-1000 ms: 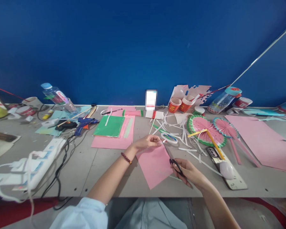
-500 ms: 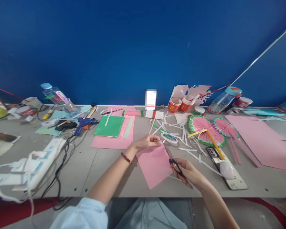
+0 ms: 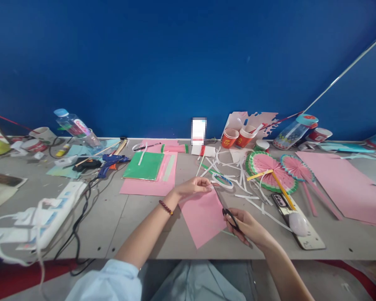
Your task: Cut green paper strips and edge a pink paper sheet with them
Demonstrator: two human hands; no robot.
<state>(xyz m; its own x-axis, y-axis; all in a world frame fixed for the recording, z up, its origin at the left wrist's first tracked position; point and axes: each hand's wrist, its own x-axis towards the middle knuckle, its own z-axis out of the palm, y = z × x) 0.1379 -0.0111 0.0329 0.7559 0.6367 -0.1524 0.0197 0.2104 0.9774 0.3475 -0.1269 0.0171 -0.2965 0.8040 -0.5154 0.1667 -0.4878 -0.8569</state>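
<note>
Sheet of thin, plain pink paper (image 3: pixel 202 219) between the two hands, at the near middle of the grey bench (image 3: pixel 138 209), with one corner toward the near edge; whether it lies flat or is slightly raised cannot be told. The left hand (image 3: pixel 196 187) has its thumb and fingers nearly together, pinching the sheet at its far corner. The right hand (image 3: pixel 244 225) has its fingers curled around the black handles of a pair of metal-bladed scissors (image 3: pixel 235 220), whose blades point away along the sheet's right edge, toward the left hand; how far the blades stand apart is too small to tell.

Handling: the sheet is judged very light and flexible, easily creased or torn and prone to swing when held at one point only. A light pinch at the corner or margin suits it, kept clear of the blades and with the paper drawn gently taut. The scissors are presumably rigid and heavier, best held by the handle loops.

Surroundings: on the left, a flat green packet (image 3: pixel 143 166) lies on other pink paper, with a blue glue gun (image 3: pixel 110 165) farther left. Just beyond the hands lie loose white paper strips (image 3: pixel 247 196). To the right are a round pink-and-green pleated paper fan (image 3: pixel 259 165) and a pale phone with dark camera lenses (image 3: pixel 311 241); red paper cups (image 3: pixel 229 139) stand at the far side.
</note>
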